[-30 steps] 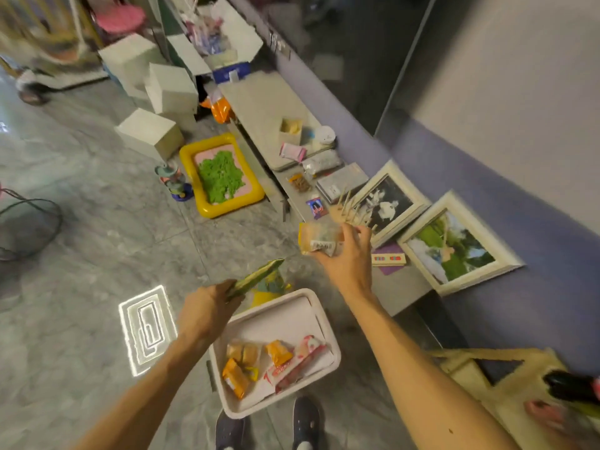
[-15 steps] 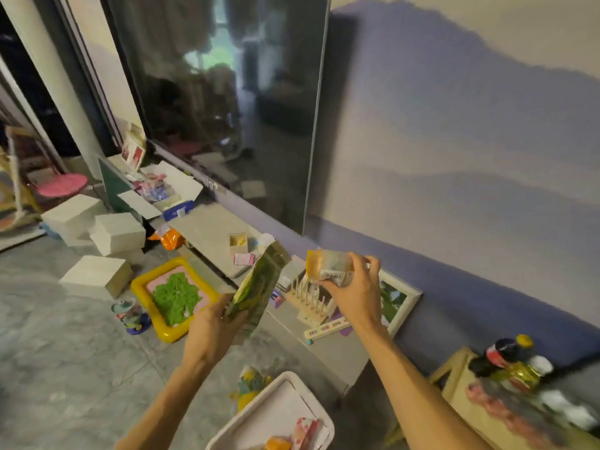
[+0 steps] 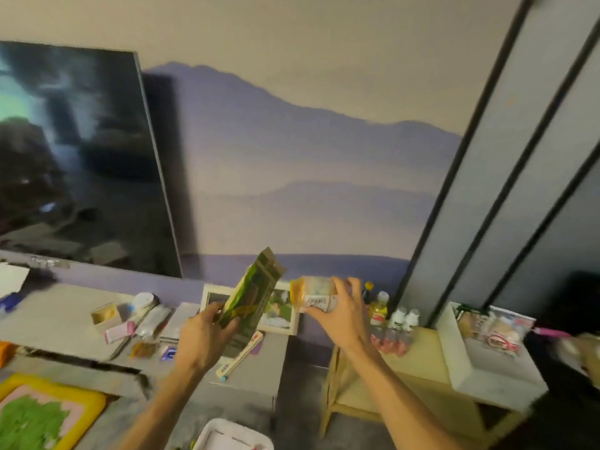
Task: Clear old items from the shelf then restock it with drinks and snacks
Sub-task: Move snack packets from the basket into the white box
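Sitting at 6 o'clock, a white plastic tub (image 3: 224,431) shows its rim. Beyond it the left hand (image 3: 203,341) grips a tall green-and-yellow cardboard box (image 3: 255,300); the right hand (image 3: 345,316) curls round an orange-and-clear snack packet (image 3: 310,293) beside it. At 4 o'clock a wooden shelf (image 3: 422,365) bears drink bottles (image 3: 401,319) and a white tray (image 3: 454,347) of wrapped snacks (image 3: 500,336); at 10 o'clock, a dark television (image 3: 81,157)

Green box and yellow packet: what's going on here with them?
A person holds two snacks up in the air. The left hand grips a tall green cardboard box; the right hand holds a small clear plastic packet with a yellow end. Neither is put down yet. Small plastic drink bottles already stand on the pale wooden shelf unit at the right.
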